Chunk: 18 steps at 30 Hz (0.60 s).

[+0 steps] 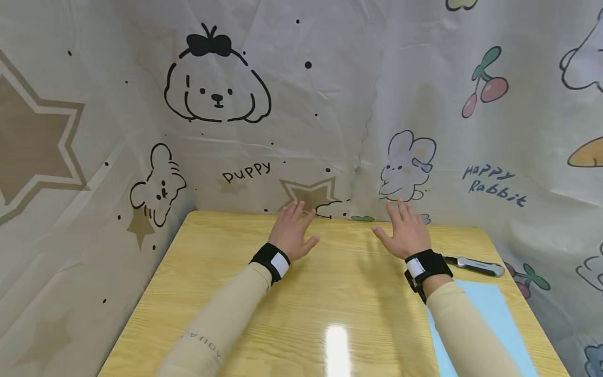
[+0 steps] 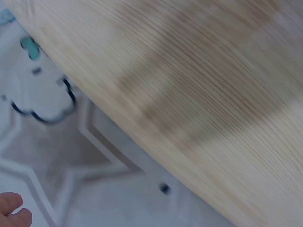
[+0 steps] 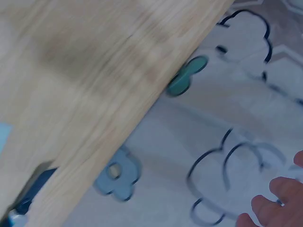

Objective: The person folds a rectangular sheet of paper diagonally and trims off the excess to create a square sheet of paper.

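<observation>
Both hands are stretched out over the far part of a wooden table, fingers straight and spread, holding nothing. The left hand (image 1: 293, 233) is near the back edge, left of the middle; in the left wrist view only its fingertips (image 2: 13, 210) show at the lower left corner. The right hand (image 1: 404, 230) is near the back edge on the right, with its fingers (image 3: 279, 203) at the lower right of the right wrist view. Closest to the right hand lies a utility knife (image 1: 476, 266) with a grey and black handle. Below it is a light blue sheet (image 1: 490, 309), partly hidden by the right forearm.
The wooden tabletop (image 1: 348, 298) has a bright light reflection near its front. A pale curtain (image 1: 330, 120) printed with cartoon animals, stars and words hangs behind the table and along its sides. A black band sits on each wrist.
</observation>
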Each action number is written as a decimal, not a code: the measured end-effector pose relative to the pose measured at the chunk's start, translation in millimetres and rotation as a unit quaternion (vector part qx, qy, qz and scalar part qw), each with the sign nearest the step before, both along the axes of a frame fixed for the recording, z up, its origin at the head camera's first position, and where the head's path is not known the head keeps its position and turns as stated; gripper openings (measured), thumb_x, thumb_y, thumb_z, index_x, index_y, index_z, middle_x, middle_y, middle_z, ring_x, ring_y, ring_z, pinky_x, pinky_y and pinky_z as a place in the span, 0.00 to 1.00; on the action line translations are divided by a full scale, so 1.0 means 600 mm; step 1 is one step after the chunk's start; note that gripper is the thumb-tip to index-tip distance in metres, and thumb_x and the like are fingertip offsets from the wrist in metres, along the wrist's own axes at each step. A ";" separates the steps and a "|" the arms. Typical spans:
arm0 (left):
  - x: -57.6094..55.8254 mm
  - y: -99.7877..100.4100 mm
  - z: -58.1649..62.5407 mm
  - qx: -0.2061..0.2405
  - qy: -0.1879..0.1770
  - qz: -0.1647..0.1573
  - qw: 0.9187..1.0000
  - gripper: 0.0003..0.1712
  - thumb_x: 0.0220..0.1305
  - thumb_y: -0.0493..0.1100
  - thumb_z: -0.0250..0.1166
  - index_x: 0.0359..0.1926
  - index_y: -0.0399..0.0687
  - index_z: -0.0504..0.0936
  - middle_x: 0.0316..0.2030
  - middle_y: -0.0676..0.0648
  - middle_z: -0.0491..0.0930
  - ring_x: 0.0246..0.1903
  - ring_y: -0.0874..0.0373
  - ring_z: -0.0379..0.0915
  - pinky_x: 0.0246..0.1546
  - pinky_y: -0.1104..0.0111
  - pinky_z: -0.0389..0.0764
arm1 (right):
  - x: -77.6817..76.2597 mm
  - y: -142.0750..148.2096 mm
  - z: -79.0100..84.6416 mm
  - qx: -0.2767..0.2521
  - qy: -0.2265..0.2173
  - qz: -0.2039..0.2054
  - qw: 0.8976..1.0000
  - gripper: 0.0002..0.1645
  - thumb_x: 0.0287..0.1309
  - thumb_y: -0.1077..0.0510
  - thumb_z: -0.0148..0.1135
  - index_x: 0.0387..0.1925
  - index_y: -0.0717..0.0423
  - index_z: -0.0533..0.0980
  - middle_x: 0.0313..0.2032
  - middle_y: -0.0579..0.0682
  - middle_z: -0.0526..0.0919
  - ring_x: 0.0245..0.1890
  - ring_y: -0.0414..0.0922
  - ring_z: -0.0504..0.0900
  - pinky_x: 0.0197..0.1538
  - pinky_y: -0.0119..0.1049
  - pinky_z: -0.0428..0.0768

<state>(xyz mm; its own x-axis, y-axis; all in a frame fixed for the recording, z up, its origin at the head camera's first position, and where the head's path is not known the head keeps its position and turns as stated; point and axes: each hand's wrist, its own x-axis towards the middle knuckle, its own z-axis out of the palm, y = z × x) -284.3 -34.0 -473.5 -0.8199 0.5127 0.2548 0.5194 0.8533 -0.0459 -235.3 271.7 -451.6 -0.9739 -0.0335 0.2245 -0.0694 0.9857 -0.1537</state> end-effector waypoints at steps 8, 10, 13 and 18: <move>0.022 0.128 -0.017 -0.026 0.008 -0.077 0.997 0.40 0.60 0.71 0.47 0.69 0.61 0.57 0.70 0.41 0.51 0.70 0.47 0.45 0.68 0.51 0.51 | 0.063 0.094 -0.033 -0.001 -0.001 -0.047 0.999 0.50 0.57 0.27 0.43 0.70 0.53 0.51 0.69 0.64 0.50 0.68 0.64 0.49 0.66 0.60 0.51; 0.034 0.162 -0.026 -0.037 0.002 -0.095 0.995 0.41 0.59 0.71 0.46 0.69 0.62 0.56 0.70 0.42 0.51 0.70 0.48 0.44 0.68 0.52 0.50 | 0.081 0.114 -0.047 -0.002 0.001 -0.058 0.998 0.49 0.57 0.28 0.44 0.70 0.54 0.52 0.69 0.65 0.51 0.67 0.65 0.50 0.66 0.60 0.51; 0.057 0.213 -0.044 -0.046 -0.010 -0.123 0.991 0.41 0.59 0.72 0.47 0.69 0.63 0.55 0.70 0.43 0.51 0.70 0.48 0.44 0.69 0.53 0.50 | 0.110 0.138 -0.069 -0.007 -0.008 -0.079 0.997 0.49 0.57 0.28 0.45 0.69 0.55 0.53 0.68 0.65 0.51 0.67 0.66 0.51 0.65 0.61 0.52; 0.116 0.302 -0.080 -0.060 -0.034 -0.195 0.978 0.39 0.59 0.71 0.48 0.68 0.65 0.58 0.70 0.44 0.52 0.70 0.49 0.46 0.69 0.55 0.51 | 0.160 0.167 -0.114 -0.012 -0.049 -0.116 0.992 0.49 0.56 0.30 0.48 0.69 0.56 0.54 0.68 0.66 0.52 0.67 0.67 0.50 0.64 0.62 0.53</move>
